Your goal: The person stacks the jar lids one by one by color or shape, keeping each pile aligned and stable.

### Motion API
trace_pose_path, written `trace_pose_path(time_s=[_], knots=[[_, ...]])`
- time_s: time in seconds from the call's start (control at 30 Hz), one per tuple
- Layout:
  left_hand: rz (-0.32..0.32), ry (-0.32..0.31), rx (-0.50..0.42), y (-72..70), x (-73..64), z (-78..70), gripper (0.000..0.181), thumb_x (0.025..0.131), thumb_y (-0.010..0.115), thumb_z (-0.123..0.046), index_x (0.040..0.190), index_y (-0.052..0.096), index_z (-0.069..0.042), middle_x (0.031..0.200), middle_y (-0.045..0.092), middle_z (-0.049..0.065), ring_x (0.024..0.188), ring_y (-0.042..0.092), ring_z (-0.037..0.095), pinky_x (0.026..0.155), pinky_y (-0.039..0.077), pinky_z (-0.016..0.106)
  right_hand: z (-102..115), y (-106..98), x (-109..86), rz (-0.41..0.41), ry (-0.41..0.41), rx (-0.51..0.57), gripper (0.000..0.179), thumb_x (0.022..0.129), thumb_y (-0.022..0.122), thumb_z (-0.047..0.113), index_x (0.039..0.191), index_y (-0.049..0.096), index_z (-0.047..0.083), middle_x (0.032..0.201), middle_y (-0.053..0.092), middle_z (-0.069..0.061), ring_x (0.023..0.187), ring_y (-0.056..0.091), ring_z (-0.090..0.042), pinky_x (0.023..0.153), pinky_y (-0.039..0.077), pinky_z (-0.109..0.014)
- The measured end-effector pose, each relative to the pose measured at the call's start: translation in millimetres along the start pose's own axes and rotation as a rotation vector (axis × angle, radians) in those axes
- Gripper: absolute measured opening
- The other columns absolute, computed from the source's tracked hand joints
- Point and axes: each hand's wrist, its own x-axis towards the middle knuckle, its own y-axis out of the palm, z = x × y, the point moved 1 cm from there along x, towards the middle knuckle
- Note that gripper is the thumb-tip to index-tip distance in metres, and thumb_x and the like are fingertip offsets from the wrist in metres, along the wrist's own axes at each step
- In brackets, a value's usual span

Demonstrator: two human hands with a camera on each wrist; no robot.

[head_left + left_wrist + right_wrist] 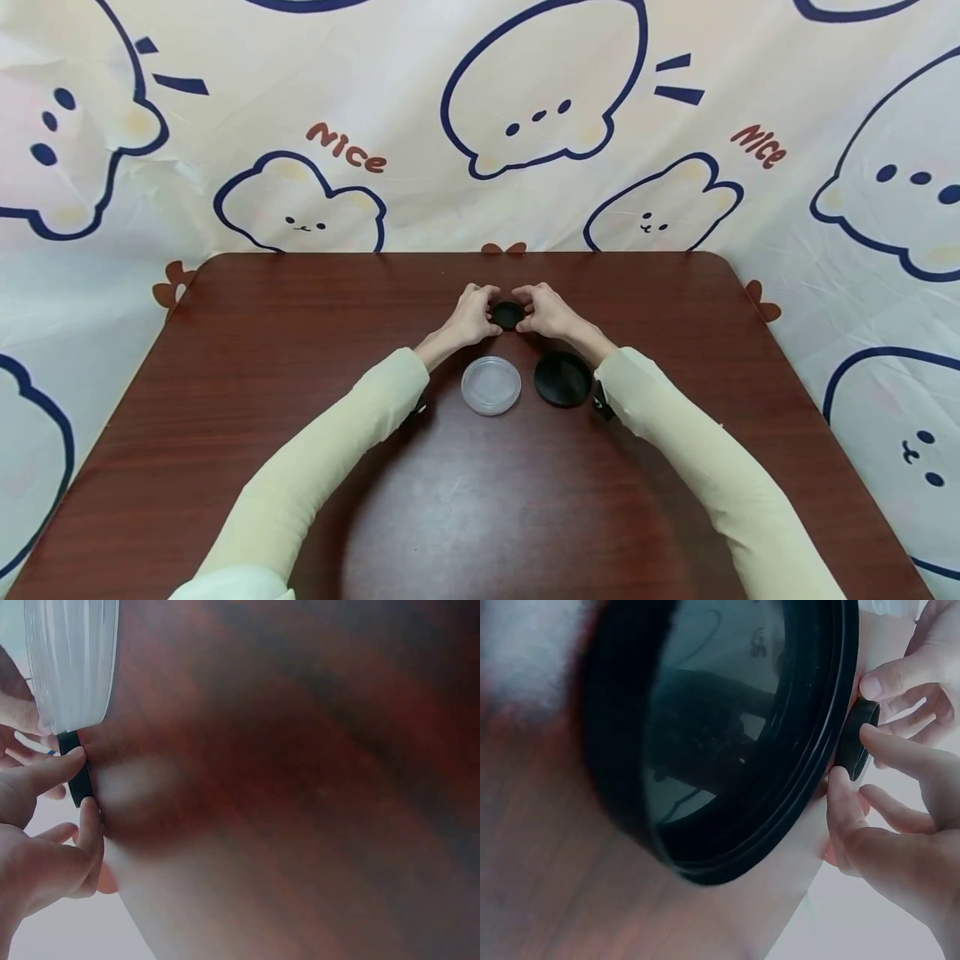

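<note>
At the far middle of the table, a small round black lid (507, 316) lies between both hands. The left hand (471, 317) holds its left edge with thumb and curled fingers. On the opposite edge, the right hand (551, 312) grips with thumb and fingers. Both wrist views show fingertips on the rim of this lid (857, 740). Nearer the person, a clear round container (491, 386) rests by the left forearm; its ribbed side fills the upper left of the left wrist view. A larger black round dish (563, 379), glossy inside, sits beside the right wrist.
The brown wooden table (247, 367) has rounded far corners. A pale cloth (420, 208) with cartoon outlines hangs behind it and along both sides. Dark wrist devices (602, 402) show under the sleeves, the right one close to the large black dish.
</note>
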Motion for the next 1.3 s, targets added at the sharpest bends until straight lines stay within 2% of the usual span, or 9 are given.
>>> trace_pose_path(time_s=[0.17,0.5,0.7,1.13,1.3], knots=[[0.011,0.002,0.024,0.1,3.0,0.3,0.065,0.08,0.078,-0.003,0.136,0.047,0.007,0.121,0.051,0.023,0.107,0.048,0.029,0.084,0.049,0.032,3.8,-0.1,3.0,0.013,0.026,-0.029,0.061,0.082,0.073,-0.001,0.137,0.047,-0.005,0.124,0.049,-0.024,0.109,0.055,-0.033,0.093,0.046,-0.04],[0.023,-0.005,0.056,1.3,8.6,-0.5,0.054,0.083,0.076,-0.006,0.13,0.054,0.005,0.116,0.058,0.019,0.107,0.048,0.029,0.089,0.044,0.036,7.2,0.5,7.9,0.005,0.026,-0.066,0.053,0.084,0.071,0.0,0.132,0.051,-0.009,0.121,0.056,-0.026,0.108,0.058,-0.034,0.093,0.046,-0.04],[0.007,-0.028,0.037,2.2,8.0,-1.8,0.05,0.083,0.076,-0.006,0.128,0.056,0.004,0.115,0.057,0.018,0.106,0.05,0.029,0.089,0.045,0.036,7.9,1.4,7.4,-0.003,0.036,-0.054,0.051,0.085,0.071,-0.001,0.132,0.051,-0.009,0.121,0.055,-0.026,0.108,0.058,-0.034,0.093,0.046,-0.039],[-0.026,-0.025,-0.001,3.5,4.0,-3.4,0.048,0.08,0.078,-0.004,0.123,0.058,0.004,0.11,0.057,0.019,0.102,0.05,0.029,0.089,0.044,0.036,7.7,1.8,2.9,-0.021,0.007,-0.06,0.048,0.085,0.071,-0.001,0.13,0.054,-0.008,0.119,0.057,-0.024,0.106,0.06,-0.033,0.091,0.048,-0.038],[-0.036,-0.043,-0.018,3.8,2.4,-4.2,0.048,0.08,0.078,-0.004,0.123,0.058,0.004,0.111,0.055,0.019,0.101,0.051,0.029,0.088,0.045,0.036,7.6,1.3,2.6,-0.028,-0.013,-0.053,0.048,0.084,0.071,-0.002,0.129,0.054,-0.008,0.119,0.057,-0.024,0.105,0.059,-0.032,0.09,0.048,-0.038]])
